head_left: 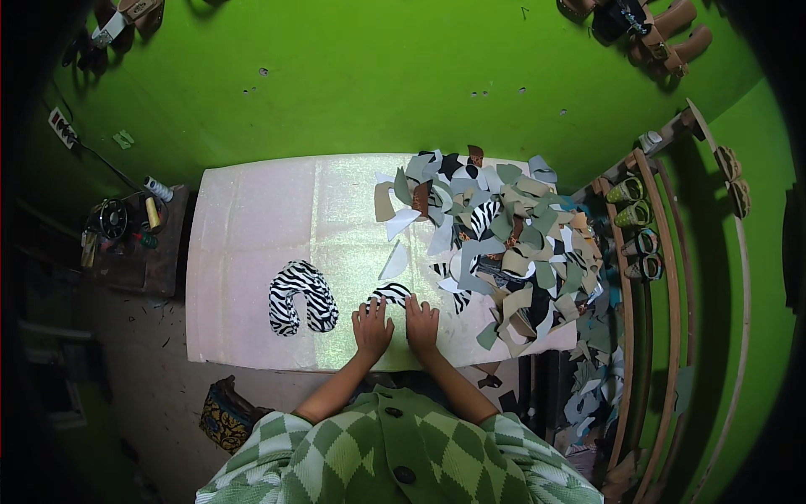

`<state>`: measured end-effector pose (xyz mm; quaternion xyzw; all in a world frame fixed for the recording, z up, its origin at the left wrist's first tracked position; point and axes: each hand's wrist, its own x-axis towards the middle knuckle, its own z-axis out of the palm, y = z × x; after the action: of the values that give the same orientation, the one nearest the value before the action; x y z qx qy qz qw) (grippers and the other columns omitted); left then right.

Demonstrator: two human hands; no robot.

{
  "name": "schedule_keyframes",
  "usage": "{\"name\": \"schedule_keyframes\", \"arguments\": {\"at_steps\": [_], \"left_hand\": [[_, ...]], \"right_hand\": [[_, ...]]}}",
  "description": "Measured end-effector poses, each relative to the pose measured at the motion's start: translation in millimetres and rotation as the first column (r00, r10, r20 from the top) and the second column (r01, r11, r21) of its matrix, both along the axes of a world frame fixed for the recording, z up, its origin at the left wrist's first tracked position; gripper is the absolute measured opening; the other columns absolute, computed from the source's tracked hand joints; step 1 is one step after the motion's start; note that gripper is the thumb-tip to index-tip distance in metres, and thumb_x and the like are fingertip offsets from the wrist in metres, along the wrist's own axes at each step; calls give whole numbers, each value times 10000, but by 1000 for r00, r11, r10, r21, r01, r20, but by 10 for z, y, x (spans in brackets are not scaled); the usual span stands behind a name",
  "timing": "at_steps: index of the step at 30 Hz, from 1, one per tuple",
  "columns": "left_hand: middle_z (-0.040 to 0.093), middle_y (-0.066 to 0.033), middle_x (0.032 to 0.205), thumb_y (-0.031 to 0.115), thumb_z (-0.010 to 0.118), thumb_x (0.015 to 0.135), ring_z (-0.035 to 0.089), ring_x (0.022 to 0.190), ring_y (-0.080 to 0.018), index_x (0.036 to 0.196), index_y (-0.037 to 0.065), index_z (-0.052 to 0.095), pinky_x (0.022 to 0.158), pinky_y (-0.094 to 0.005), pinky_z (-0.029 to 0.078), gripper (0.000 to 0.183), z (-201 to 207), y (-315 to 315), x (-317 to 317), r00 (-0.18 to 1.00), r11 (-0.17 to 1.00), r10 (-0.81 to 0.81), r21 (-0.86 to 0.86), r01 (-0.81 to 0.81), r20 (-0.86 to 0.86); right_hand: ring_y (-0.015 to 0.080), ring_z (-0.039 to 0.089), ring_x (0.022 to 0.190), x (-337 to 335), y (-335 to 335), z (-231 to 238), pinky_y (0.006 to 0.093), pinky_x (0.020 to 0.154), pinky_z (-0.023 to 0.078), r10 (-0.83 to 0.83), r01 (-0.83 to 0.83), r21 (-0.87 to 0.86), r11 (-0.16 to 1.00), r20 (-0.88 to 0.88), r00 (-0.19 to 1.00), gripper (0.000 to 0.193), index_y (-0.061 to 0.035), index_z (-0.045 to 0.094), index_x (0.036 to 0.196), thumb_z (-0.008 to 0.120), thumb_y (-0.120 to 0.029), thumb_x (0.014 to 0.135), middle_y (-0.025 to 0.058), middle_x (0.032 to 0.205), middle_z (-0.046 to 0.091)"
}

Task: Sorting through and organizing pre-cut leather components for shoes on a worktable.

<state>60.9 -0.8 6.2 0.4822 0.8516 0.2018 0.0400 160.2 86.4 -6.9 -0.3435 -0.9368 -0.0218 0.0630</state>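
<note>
A curved zebra-print piece (391, 291) lies on the table near its front edge, arched side facing away from me. My left hand (373, 329) rests over its left end, fingers stretched out and apart. On its right end lies my right hand (422, 323), fingers likewise extended. Both hands are palm down and cover the ends of the piece. To the left sits an arched pile of similar black-and-white zebra-print pieces (294, 281). A pale, half-round scrap (392, 261) lies just beyond my hands.
A large heap of mixed scraps (504, 227) covers the right side of the pale table (243, 218). At the far left, a small dark stand (143, 273) holds thread spools. A wooden rack (667, 336) with sandals (631, 213) stands at the right. A patterned bag-like item (225, 416) is on the floor.
</note>
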Motion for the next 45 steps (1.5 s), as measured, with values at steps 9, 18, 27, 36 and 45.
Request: {"name": "schedule_keyframes", "arguments": {"at_steps": [9, 18, 27, 36, 45], "left_hand": [[484, -136, 1074, 255, 560, 749, 426, 984, -296, 1188, 84, 528, 857, -423, 306, 473, 27, 50, 38, 1000, 1000, 27, -14, -28, -16], [458, -141, 1168, 207, 524, 757, 405, 1052, -308, 1174, 70, 539, 885, -423, 293, 439, 0, 20, 45, 991, 991, 132, 9, -132, -33], [483, -133, 1105, 175, 594, 744, 436, 1025, -295, 1144, 16, 497, 859, -406, 351, 441, 4, 67, -66, 955, 969, 231, 45, -243, 188], [523, -198, 1020, 218, 627, 747, 492, 961, -350, 1052, -18, 517, 855, -401, 408, 401, -319, 131, -364, 805, 900, 410, -45, -434, 429], [587, -12, 780, 108, 607, 823, 520, 699, -72, 922, 0, 584, 641, -197, 425, 148, -345, -136, -769, 319, 897, 80, 71, -436, 944]], "right_hand": [[215, 492, 936, 9, -51, 49, 396, 779, 353, -40, 40, -51, 998, 8, 999, 378, -135, 541, 1170, 512, -160, 794, 48, 1254, 499], [199, 480, 966, -14, 100, 119, 393, 799, 335, -52, 57, -142, 988, 34, 998, 319, -152, 558, 1125, 492, -147, 813, 21, 1162, 514], [312, 597, 854, 24, 563, -63, 365, 780, 461, -275, 32, -597, 801, -321, 906, 351, -12, 603, 1035, 541, -44, 691, 188, 893, 620], [241, 634, 687, -183, 503, -249, 335, 655, 488, -544, 163, -787, 595, -245, 802, 272, -2, 633, 898, 705, -156, 686, 132, 739, 653], [45, 381, 372, -184, 636, 233, 194, 324, 253, -637, -134, -961, -244, 54, 769, 124, -13, 614, 907, 618, -105, 824, 1, 631, 567]]}}
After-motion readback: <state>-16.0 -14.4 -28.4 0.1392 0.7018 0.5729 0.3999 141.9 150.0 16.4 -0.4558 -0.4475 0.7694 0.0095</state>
